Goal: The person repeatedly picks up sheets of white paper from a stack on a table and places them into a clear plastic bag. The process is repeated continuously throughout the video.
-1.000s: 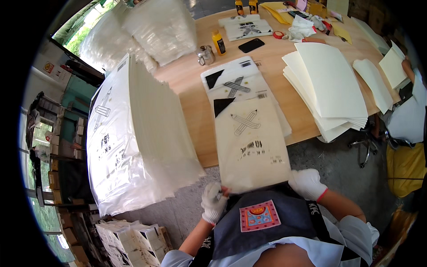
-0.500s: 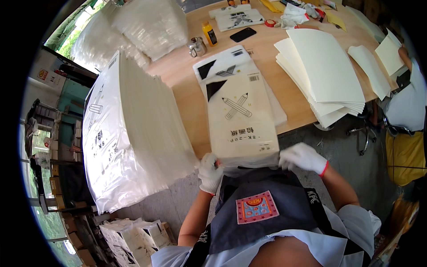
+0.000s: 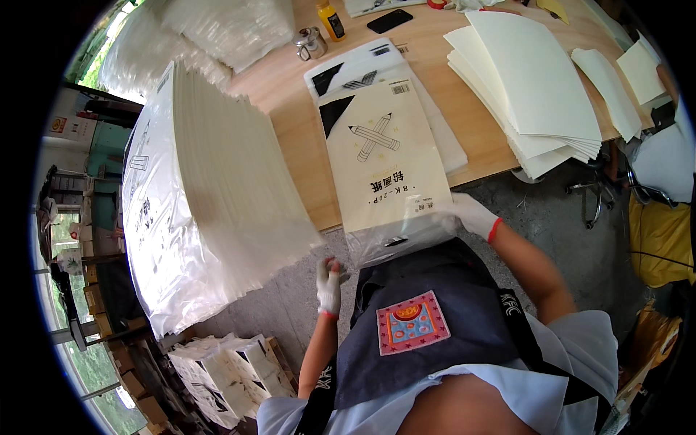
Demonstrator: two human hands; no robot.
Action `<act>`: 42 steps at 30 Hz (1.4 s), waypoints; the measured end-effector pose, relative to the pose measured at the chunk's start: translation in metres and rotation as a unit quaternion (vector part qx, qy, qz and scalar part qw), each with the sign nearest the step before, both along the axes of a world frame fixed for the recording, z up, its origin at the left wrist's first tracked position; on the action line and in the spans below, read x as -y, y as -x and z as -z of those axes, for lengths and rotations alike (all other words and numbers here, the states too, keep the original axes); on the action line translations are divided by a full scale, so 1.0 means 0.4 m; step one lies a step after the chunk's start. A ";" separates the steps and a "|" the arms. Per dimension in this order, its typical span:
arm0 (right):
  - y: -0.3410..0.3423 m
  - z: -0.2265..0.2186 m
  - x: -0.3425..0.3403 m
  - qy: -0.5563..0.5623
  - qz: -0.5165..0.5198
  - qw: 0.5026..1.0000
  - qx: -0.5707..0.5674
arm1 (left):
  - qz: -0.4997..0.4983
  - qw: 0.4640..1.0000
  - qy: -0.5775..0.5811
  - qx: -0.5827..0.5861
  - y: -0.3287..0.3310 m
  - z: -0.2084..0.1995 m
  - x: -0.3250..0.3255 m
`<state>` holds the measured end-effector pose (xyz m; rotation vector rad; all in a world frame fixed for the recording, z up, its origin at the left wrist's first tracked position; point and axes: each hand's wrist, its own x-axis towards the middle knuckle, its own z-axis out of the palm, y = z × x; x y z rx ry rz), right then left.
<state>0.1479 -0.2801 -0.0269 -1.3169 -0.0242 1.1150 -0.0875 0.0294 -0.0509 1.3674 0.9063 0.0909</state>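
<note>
A clear plastic bag of cream drawing paper (image 3: 377, 170), printed with crossed pencils and a black corner, lies over the table's near edge. Its loose, wrinkled bag end (image 3: 395, 243) reaches toward my apron. My right hand (image 3: 471, 216), in a white knit glove with a red cuff, touches the bag's lower right edge; motion smears its fingers. Off the bag's lower left corner is my left hand (image 3: 329, 286), gloved alike with bare fingertips, its fingers loosely bent, thumb apart, holding nothing. Beneath the bag lie more packed bags (image 3: 355, 69).
A tall stack of filled bags (image 3: 217, 188) stands at the left. White paper sheets (image 3: 518, 87) are piled on the table's right. Farther back are a metal pot (image 3: 310, 43), a yellow bottle (image 3: 330, 20) and a black phone (image 3: 389, 21). Another person (image 3: 663, 156) sits at the far right.
My left hand has let go of the bag's lower left corner and moved down and away. My right hand has moved up along the right edge. The bag's end now lies flatter and longer.
</note>
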 end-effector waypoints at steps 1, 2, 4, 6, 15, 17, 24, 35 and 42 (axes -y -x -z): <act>0.007 0.008 0.029 0.020 -0.100 0.995 0.002 | -0.010 0.993 0.114 0.009 -0.048 0.027 -0.010; 0.016 0.015 0.047 0.041 -0.202 0.978 0.003 | -0.023 0.974 0.227 0.019 -0.079 0.059 -0.022; 0.029 -0.043 0.101 0.137 -0.274 0.952 0.020 | 0.091 0.996 0.004 -0.011 -0.134 0.052 -0.017; 0.007 -0.069 0.135 0.197 -0.230 0.953 0.010 | 0.164 0.978 -0.125 -0.003 -0.199 -0.012 0.002; 0.049 -0.055 -0.100 -0.192 0.040 0.972 -0.125 | 0.244 0.826 -0.462 0.214 -0.326 -0.620 0.131; 0.031 -0.142 -0.183 -0.242 0.001 0.968 -0.064 | 0.267 0.768 -0.535 0.229 -0.267 -0.751 0.123; -0.097 -0.536 -0.577 -0.278 -0.119 0.926 0.224 | -0.167 0.756 -0.434 0.460 -0.004 -0.938 -0.186; -0.036 -0.597 -0.724 -0.090 -0.188 0.808 0.552 | -0.400 0.771 -0.385 0.312 0.105 -0.465 -0.488; 0.057 -0.260 -0.384 0.045 -0.372 0.828 0.417 | 0.075 0.907 -0.411 0.055 -0.022 0.162 -0.058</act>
